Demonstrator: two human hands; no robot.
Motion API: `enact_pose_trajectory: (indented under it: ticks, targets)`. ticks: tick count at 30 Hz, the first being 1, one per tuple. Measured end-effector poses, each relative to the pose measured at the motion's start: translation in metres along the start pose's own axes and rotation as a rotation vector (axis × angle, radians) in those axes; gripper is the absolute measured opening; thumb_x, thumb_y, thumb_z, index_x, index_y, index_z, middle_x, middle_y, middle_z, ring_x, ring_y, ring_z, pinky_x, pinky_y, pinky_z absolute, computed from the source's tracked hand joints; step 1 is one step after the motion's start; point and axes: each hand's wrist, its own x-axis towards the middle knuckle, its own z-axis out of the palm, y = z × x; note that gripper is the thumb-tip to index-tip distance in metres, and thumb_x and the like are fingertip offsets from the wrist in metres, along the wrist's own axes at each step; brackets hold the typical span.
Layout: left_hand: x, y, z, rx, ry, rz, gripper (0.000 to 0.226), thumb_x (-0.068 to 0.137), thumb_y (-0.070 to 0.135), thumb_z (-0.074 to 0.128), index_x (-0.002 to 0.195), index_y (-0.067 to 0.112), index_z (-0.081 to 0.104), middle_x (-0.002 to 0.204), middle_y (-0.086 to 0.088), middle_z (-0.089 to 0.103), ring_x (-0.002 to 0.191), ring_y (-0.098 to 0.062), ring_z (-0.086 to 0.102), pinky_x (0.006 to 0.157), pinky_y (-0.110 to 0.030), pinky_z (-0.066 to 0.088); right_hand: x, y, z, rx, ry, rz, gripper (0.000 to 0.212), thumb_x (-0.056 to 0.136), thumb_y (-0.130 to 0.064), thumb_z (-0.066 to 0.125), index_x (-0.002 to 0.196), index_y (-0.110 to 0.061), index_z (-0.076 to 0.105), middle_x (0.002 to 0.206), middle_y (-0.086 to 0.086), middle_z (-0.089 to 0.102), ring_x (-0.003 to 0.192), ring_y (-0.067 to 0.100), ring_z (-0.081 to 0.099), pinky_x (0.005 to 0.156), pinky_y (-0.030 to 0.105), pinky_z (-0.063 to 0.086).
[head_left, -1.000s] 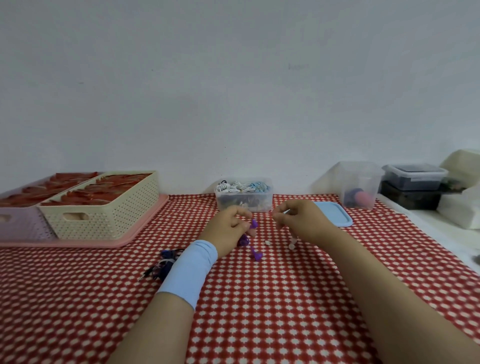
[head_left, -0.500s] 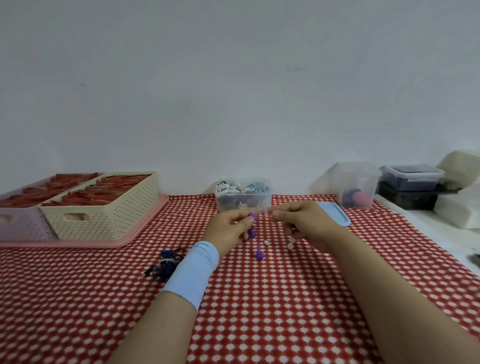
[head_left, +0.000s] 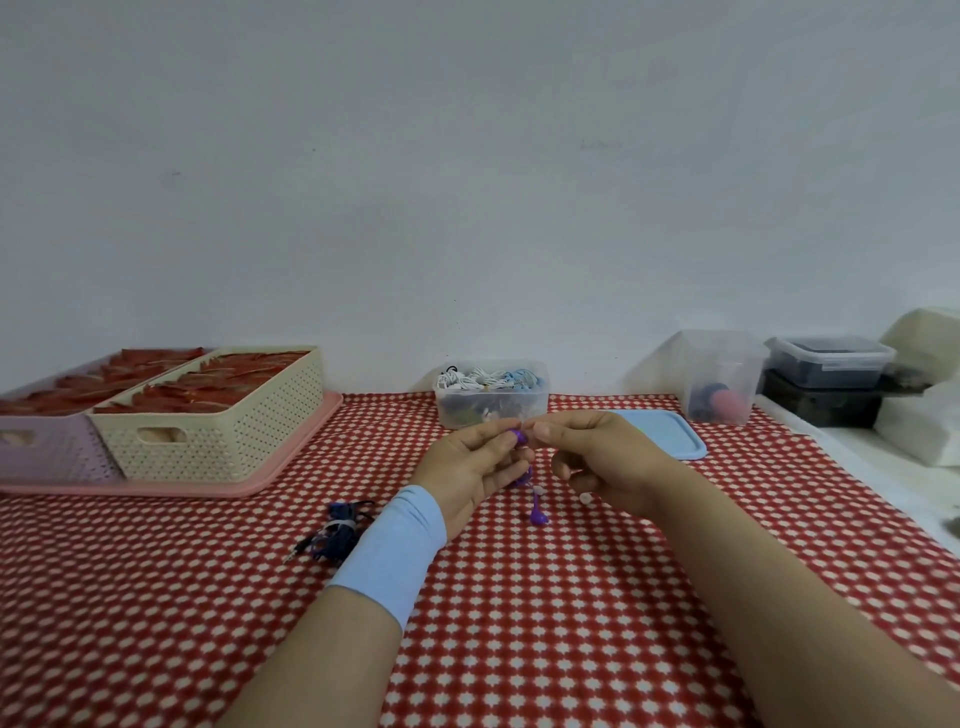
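The left hand pinches the thin purple earphone cable between thumb and forefinger, remaining fingers curled round its loops. The right hand pinches the same cable at 3 o'clock of that grip, above the red-and-white checked tablecloth, with one purple earbud hanging at 6 o'clock. The step appears to be coiling: hold the left pinch firm and feed short, even turns with the right, clear of the dangling bud. No brand or writing is legible on the cable, the clear plastic tub of coiled earphones at 12 o'clock, or the pale blue plastic lid at 2 o'clock.
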Motion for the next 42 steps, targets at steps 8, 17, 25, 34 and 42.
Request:
enact_pose_trajectory:
  ticks: [8, 17, 25, 34, 42]
  targets:
    - [-0.0015, 0.0004, 0.0005, 0.002, 0.002, -0.021, 0.019, 0.094, 0.006, 0.059, 0.108, 0.008, 0.07, 0.092, -0.01, 0.074, 0.073, -0.013, 0.071, 0.06, -0.02, 0.058, -0.0006, 0.0003, 0.0045, 0.003, -0.011, 0.001, 0.024, 0.096, -0.017, 0.062, 0.116, -0.011, 0.075, 0.085, 0.003, 0.07, 0.054, 0.011, 0.045, 0.044, 0.02, 0.022]
    - [-0.004, 0.0007, 0.0028, 0.095, 0.033, -0.016, 0.016, 0.091, 0.013, 0.065, 0.105, 0.008, 0.072, 0.093, -0.01, 0.076, 0.07, -0.013, 0.069, 0.059, -0.019, 0.057, -0.0038, -0.0035, 0.0033, 0.015, -0.016, 0.033, 0.021, 0.095, -0.017, 0.064, 0.111, -0.011, 0.077, 0.081, -0.002, 0.071, 0.055, 0.009, 0.045, 0.043, 0.018, 0.022]
    - [-0.003, -0.0007, 0.0016, 0.147, 0.025, -0.002, 0.016, 0.091, 0.014, 0.064, 0.102, 0.007, 0.074, 0.082, -0.006, 0.073, 0.066, -0.01, 0.066, 0.059, -0.019, 0.055, -0.0057, -0.0066, 0.0049, -0.006, -0.004, 0.063, 0.01, 0.091, -0.015, 0.067, 0.09, -0.014, 0.077, 0.072, -0.001, 0.07, 0.054, 0.009, 0.047, 0.042, 0.017, 0.02]
    - [-0.0022, -0.0012, 0.0015, 0.163, -0.013, 0.014, 0.018, 0.093, 0.012, 0.062, 0.104, 0.004, 0.073, 0.077, -0.003, 0.071, 0.065, -0.009, 0.064, 0.059, -0.018, 0.053, -0.0036, -0.0037, 0.0036, 0.043, -0.021, 0.076, 0.016, 0.082, -0.017, 0.072, 0.096, -0.013, 0.078, 0.073, 0.0, 0.07, 0.051, 0.009, 0.047, 0.042, 0.017, 0.02]
    - [-0.0021, -0.003, 0.0052, 0.08, -0.008, 0.01, 0.019, 0.094, 0.009, 0.059, 0.106, 0.0, 0.07, 0.075, -0.004, 0.07, 0.062, -0.008, 0.065, 0.056, -0.017, 0.053, -0.0052, -0.0049, 0.0049, 0.04, -0.025, 0.047, 0.029, 0.081, -0.02, 0.072, 0.106, -0.005, 0.075, 0.073, 0.004, 0.068, 0.053, 0.008, 0.047, 0.043, 0.018, 0.019]
